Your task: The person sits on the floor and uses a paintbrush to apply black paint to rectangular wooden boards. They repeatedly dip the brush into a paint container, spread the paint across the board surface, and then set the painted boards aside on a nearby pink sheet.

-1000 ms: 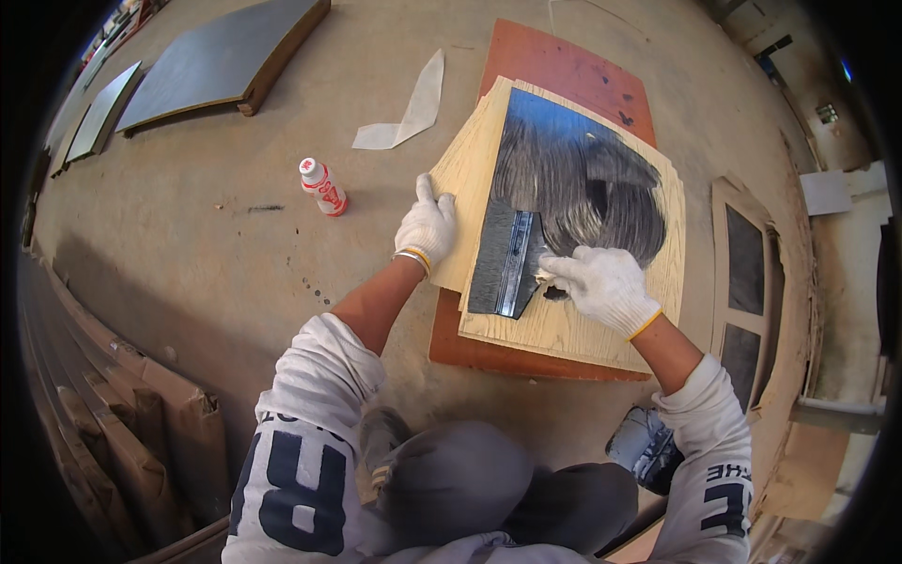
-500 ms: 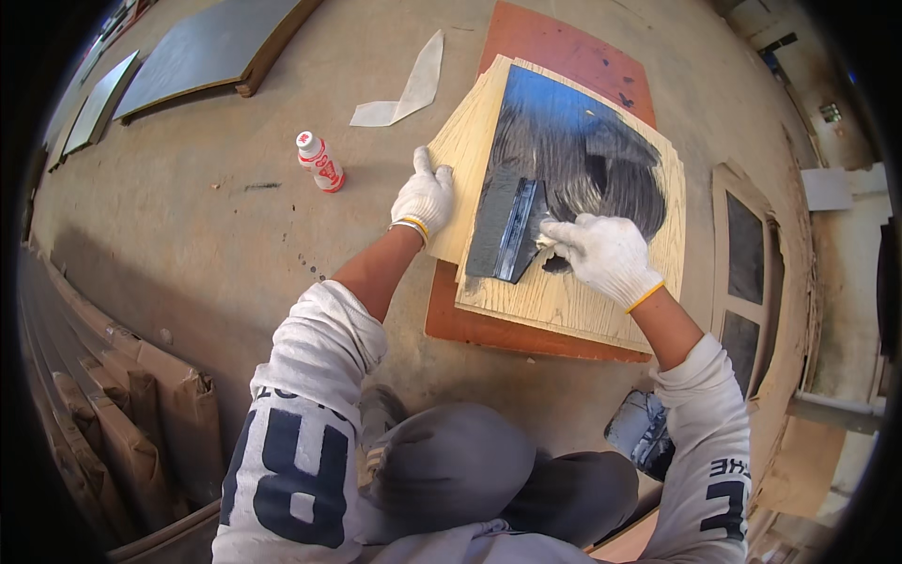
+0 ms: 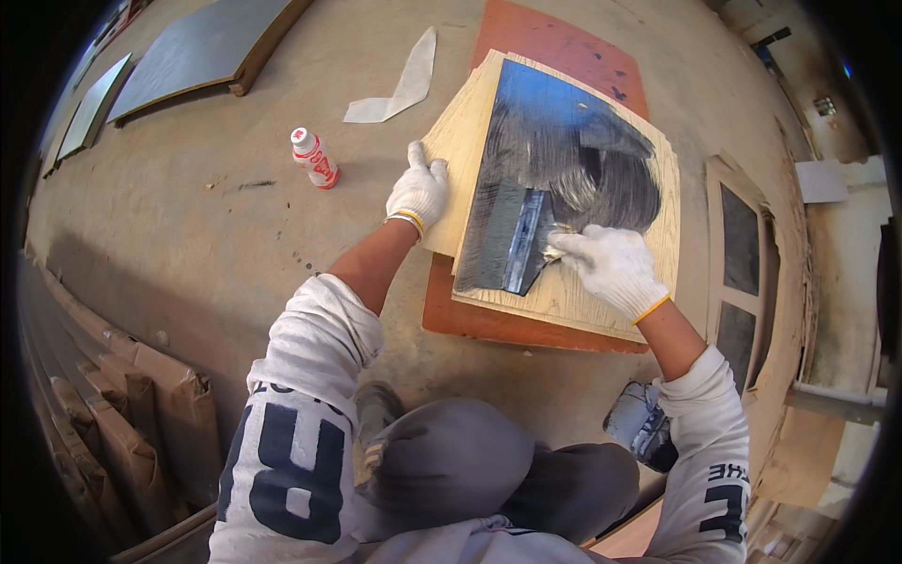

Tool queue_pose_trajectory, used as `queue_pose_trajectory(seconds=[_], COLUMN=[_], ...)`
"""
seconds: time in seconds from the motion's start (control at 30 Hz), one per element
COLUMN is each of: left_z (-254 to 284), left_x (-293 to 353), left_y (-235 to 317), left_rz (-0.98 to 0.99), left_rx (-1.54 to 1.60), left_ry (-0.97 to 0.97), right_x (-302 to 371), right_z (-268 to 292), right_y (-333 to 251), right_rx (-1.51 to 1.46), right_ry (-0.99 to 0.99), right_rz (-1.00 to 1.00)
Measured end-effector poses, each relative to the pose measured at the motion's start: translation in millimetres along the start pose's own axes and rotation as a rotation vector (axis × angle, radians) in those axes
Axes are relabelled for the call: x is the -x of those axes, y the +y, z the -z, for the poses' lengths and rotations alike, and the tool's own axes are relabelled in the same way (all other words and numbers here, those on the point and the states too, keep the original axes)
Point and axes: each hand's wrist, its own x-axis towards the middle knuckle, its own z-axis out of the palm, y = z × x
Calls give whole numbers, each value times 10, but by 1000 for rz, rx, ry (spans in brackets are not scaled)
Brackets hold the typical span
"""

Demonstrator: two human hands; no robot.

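My right hand [image 3: 615,268], in a white knit glove, is closed round the handle of a wide scraper [image 3: 524,242]. Its long blade lies on the near left part of a pale wood-grain board [image 3: 601,299]. Black paint [image 3: 536,146] covers much of that board in streaks, smooth and dark left of the blade. My gloved left hand [image 3: 418,193] rests on the left edge of the stacked boards, thumb and fingers apart, the palm side hidden. A reddish-brown board [image 3: 564,52] lies underneath and sticks out at the far and near ends.
A white bottle with red print [image 3: 315,160] stands on the floor to the left, near a bent pale strip [image 3: 399,89]. A paint-smeared bucket [image 3: 644,423] sits by my right knee. Brown wrapped panels [image 3: 160,414] lean at lower left; a grey panel [image 3: 202,56] lies far left.
The scraper and my right hand have slid a little toward me over the painted board. My left hand keeps its place at the edge. The whole view has shifted slightly.
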Motion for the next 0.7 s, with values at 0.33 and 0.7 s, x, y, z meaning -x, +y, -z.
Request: queue_pose_trajectory(seconds=[0.33,0.7], left_z=[16,-24], left_x=[39,4], left_y=[13,-25], left_rz=[11,-29], left_rx=[-19,13], left_ry=[16,39], right_x=[432,682], right_z=[-104,-199], right_y=[-376,-602], right_rx=[-65,-4], right_ry=[28,86], right_rz=[-185,-253])
